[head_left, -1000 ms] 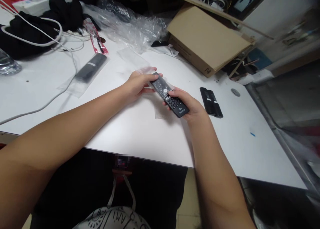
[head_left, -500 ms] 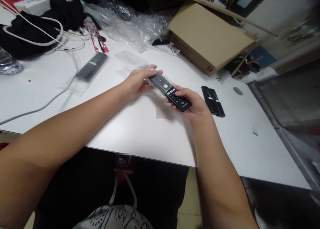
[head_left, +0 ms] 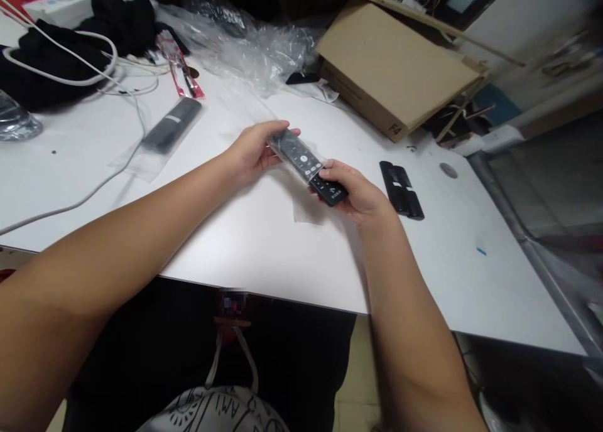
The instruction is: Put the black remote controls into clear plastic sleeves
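A black remote control (head_left: 306,162) lies tilted between my hands above the white table, its upper part inside a clear plastic sleeve (head_left: 291,163). My left hand (head_left: 258,148) is closed on the sleeve and the remote's far end, thumb on top. My right hand (head_left: 353,187) grips the bare lower end, with the thumb near the sleeve's edge. Right of that hand, two black remotes (head_left: 401,190) rest side by side, buttons not showing. A bagged dark remote (head_left: 172,127) lies to the left. Under the held remote is another piece of clear plastic (head_left: 308,211).
A cardboard box (head_left: 396,68) stands at the back right. Crumpled clear plastic (head_left: 264,49) covers the back middle, beside a red-edged packet (head_left: 181,68). A white cable (head_left: 141,121) runs across the left side of the table (head_left: 264,243). Black cloth (head_left: 51,58) is heaped at the back left.
The remote has slid deeper into the plastic sleeve, so less of its lower end is bare. Both hands have shifted slightly left with it.
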`<state>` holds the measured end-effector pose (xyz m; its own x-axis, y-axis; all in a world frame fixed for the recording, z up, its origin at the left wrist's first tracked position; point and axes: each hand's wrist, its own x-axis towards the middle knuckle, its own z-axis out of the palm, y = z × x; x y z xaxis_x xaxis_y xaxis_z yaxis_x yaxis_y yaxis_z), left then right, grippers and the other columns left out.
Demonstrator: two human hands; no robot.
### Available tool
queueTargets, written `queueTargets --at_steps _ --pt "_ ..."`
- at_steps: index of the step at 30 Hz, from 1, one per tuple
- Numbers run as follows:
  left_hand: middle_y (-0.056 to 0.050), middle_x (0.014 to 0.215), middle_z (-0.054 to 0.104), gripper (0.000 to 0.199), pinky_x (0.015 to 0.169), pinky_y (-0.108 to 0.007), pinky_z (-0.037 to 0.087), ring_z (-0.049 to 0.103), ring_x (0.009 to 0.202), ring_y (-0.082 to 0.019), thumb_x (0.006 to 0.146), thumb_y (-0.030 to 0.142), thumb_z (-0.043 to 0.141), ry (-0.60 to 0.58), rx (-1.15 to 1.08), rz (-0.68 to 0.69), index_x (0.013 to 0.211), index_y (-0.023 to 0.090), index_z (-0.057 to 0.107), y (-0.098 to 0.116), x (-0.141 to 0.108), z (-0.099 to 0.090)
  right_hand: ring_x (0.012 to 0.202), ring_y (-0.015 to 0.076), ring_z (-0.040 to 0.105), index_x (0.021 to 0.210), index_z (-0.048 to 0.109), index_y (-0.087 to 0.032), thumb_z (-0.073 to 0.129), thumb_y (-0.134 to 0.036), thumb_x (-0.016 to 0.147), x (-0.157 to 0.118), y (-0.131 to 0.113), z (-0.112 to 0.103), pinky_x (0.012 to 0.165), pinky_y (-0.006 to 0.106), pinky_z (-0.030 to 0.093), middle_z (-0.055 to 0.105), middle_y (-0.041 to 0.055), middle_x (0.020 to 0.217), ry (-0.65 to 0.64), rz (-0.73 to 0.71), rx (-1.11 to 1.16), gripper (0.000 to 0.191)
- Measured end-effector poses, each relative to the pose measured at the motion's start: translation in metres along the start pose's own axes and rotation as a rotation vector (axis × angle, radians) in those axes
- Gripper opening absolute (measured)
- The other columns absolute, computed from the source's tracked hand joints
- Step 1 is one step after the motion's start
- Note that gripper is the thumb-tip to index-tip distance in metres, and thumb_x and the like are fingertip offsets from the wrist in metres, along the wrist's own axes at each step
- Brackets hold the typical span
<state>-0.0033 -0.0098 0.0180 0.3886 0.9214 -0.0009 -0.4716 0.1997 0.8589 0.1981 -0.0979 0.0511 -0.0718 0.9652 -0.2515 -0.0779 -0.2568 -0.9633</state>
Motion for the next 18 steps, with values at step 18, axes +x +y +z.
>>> queueTargets --at_steps 18 --pt "-0.013 0.125 0.073 0.034 0.11 -0.042 0.055 0.06 0.135 -0.031 0.088 0.039 0.072 0.046 -0.036 0.017 0.114 0.018 0.066 0.0001 0.002 0.0005 0.065 0.0088 0.062 0.078 0.06 -0.021 0.081 -0.02 0.071 0.0079 0.0037 0.0036 0.052 0.011 0.054 0.06 -0.0014 0.076 0.156 -0.009 0.189 0.022"
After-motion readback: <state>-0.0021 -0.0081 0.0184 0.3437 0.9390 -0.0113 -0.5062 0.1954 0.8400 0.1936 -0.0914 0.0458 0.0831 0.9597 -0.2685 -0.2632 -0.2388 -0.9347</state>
